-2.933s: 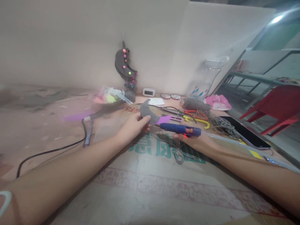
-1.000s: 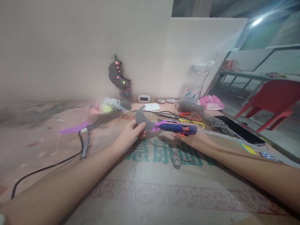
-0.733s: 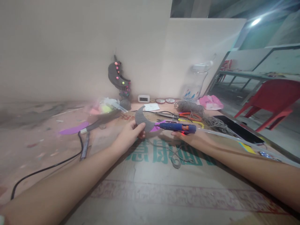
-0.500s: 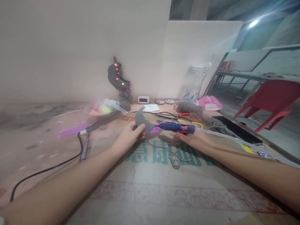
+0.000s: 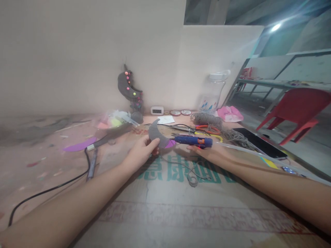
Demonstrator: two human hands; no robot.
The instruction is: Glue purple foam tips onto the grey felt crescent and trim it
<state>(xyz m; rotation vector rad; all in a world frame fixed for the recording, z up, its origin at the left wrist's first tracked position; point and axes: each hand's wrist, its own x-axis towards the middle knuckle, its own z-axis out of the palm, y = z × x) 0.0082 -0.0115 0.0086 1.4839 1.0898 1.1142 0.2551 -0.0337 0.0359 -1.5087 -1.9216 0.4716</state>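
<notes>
Crescent (image 5: 155, 133), wrapped in grey yarn but for its purple end (image 5: 170, 143), sits pinched in the left hand (image 5: 143, 150) above the cardboard (image 5: 160, 194), near the middle of the desk (image 5: 60, 160); the right hand (image 5: 209, 152) is wrapped round the glue gun (image 5: 190, 140), whose nozzle (image 5: 174, 138) points at the border of yarn and purple, though contact cannot be told; the step in hand looks like gluing where the wrapping stops; the next move seems to call for a steady crescent, a small bead at that border, and the left hand kept off the likely hot nozzle; a loop of yarn (image 5: 192, 182) lies on the cardboard below the gun, and whether it joins the crescent is hidden; as for room, the cardboard between the arms leaves space to draw both hands nearer the body, with that loop the one thing to snag; farther off it is tight, as paper (image 5: 166, 120), orange handles (image 5: 209, 128) and a yarn ball (image 5: 207, 119) crowd the strip before the panel (image 5: 160, 69); at right the phone (image 5: 263, 143) lies near the desk's edge, and the glue stick (image 5: 238, 148) trails over that side, so a wide swing could catch; at left a black cord (image 5: 51, 185) curves past the arm.
</notes>
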